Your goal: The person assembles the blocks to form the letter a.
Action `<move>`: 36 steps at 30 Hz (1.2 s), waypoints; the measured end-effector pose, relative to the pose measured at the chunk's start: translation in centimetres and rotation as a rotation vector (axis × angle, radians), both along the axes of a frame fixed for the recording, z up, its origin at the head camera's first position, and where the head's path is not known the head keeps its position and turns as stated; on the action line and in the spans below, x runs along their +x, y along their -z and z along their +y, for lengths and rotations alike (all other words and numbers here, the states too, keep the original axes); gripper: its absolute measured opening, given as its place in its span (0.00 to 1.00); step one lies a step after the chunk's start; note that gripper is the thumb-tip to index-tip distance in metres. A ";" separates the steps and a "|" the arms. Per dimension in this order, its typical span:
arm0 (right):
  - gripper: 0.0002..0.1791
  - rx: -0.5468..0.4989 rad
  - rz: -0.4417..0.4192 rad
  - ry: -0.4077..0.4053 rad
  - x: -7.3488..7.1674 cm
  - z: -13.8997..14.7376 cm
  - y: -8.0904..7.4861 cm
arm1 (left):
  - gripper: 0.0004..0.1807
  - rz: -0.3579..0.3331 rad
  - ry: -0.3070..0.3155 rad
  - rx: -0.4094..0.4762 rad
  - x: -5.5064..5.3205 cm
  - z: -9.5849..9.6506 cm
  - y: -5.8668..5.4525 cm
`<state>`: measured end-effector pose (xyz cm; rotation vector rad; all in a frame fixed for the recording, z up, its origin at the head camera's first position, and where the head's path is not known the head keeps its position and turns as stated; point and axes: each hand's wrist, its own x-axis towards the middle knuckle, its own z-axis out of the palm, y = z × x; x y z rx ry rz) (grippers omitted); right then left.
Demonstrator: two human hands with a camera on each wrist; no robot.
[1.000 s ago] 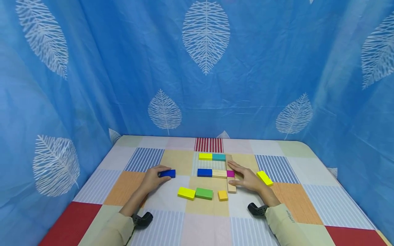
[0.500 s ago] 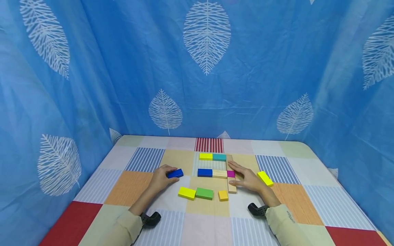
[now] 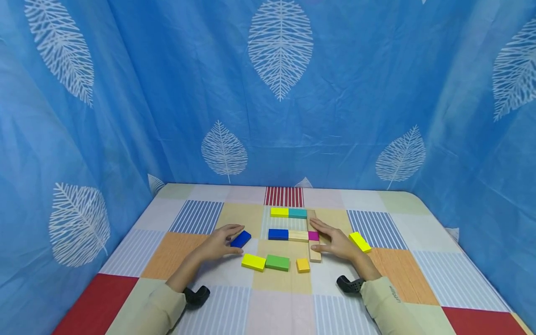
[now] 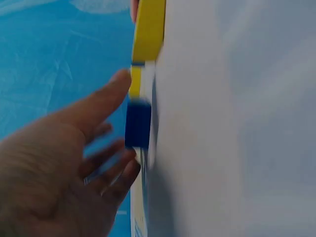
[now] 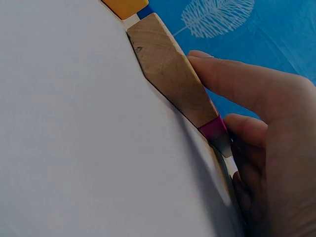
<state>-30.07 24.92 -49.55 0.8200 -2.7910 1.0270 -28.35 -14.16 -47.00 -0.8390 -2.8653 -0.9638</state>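
Note:
A blue block (image 3: pixel 241 239) lies slanted on the patchwork cloth. Around it, without a visible grip, is my left hand (image 3: pixel 215 243); in the left wrist view, thumb and fingers stand spread apart from the block. My right hand (image 3: pixel 337 243) rests with extended fingers along a column: a plain wooden block (image 3: pixel 311 215), a magenta block (image 3: pixel 313 236) and a second wooden block (image 3: pixel 315 254). In the right wrist view, its thumb (image 5: pixel 222 76) touches the nearer wooden block. A second blue block (image 3: pixel 278 234) and a pale wooden block (image 3: pixel 298 236) extend left from the magenta one.
Farther back, a yellow block (image 3: pixel 279 212) adjoins a teal block (image 3: pixel 298 213). Nearer me lie another yellow block (image 3: pixel 253 262), a green block (image 3: pixel 278 263) and a small orange-yellow block (image 3: pixel 303 265). One more yellow block (image 3: pixel 360 242) lies right of my right hand.
My left hand carried the blue block rightward, turned it to a slant and let go, its fingers now spread. My right hand has stayed put.

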 end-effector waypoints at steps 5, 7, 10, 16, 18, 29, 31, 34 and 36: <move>0.44 0.005 -0.007 0.002 -0.1 -0.1 0.2 | 0.40 -0.076 0.173 -0.055 -0.8 -0.8 -0.6; 0.44 0.004 -0.005 0.003 -0.1 -0.1 0.2 | 0.39 -0.113 0.210 -0.049 -1.0 -0.9 -0.8; 0.45 0.006 -0.003 0.006 -0.1 -0.1 0.2 | 0.37 -0.138 0.235 -0.052 -1.2 -0.9 -0.9; 0.45 0.010 -0.013 0.019 -0.1 0.1 0.0 | 0.33 -0.103 0.167 -0.061 -1.6 -0.2 -1.0; 0.45 0.007 -0.018 0.020 0.0 0.1 -0.1 | 0.32 -0.072 0.137 -0.044 -1.7 0.3 -0.8; 0.44 -0.001 -0.005 0.004 0.2 -0.1 0.0 | 0.33 -0.052 0.084 -0.005 -1.0 3.5 0.0; 0.44 0.004 -0.005 0.003 0.2 -0.1 -0.1 | 0.33 -0.057 0.075 -0.008 -0.9 3.7 0.1; 0.44 0.010 -0.008 0.010 0.2 -0.2 -0.3 | 0.33 -0.049 0.089 -0.008 -0.8 3.9 0.2; 0.44 0.013 -0.010 0.017 0.2 -0.1 -0.4 | 0.33 -0.045 0.101 -0.012 -0.9 4.1 0.2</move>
